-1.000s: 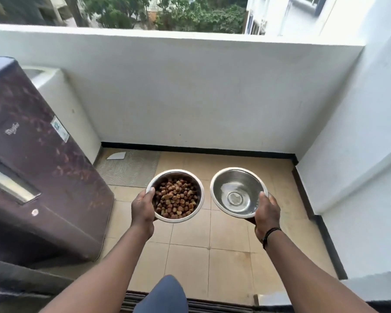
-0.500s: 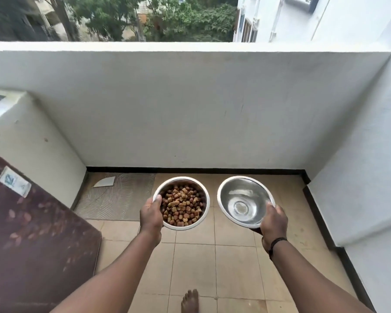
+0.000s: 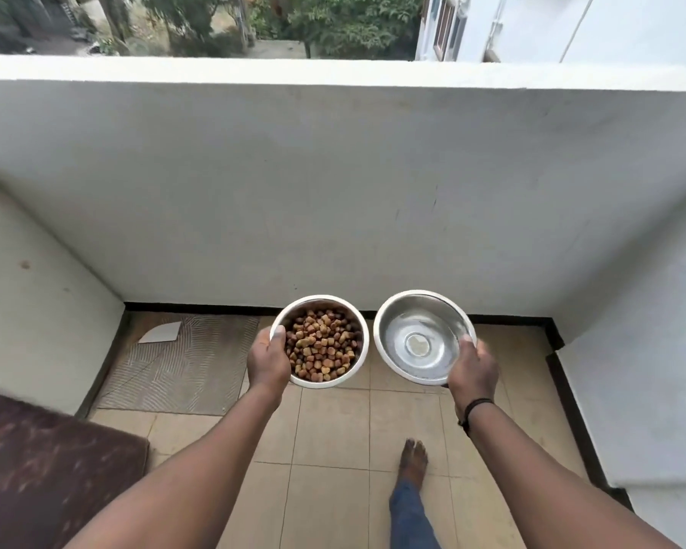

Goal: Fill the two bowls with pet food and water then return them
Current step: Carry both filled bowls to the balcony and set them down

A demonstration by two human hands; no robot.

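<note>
I hold two steel bowls out in front of me, above a tiled balcony floor. The food bowl (image 3: 355, 324), white-rimmed and full of brown kibble, is gripped at its left rim by my left hand (image 3: 268, 360). The water bowl (image 3: 420, 334), shiny inside with clear water over its bottom, is gripped at its right rim by my right hand (image 3: 472, 368). A black band sits on my right wrist. The two bowls hang side by side, close but apart.
A white parapet wall (image 3: 333, 184) closes the balcony ahead, with white walls left and right. A grey mat (image 3: 183, 362) lies in the far left corner with a white scrap on it. A dark maroon appliance (image 3: 52, 481) stands at lower left. My bare right foot (image 3: 412, 461) is on the tiles.
I have walked forward onto the balcony: the parapet wall is nearer, the maroon appliance has slid out to the lower left, and my right foot has stepped forward. Both bowls stay held.
</note>
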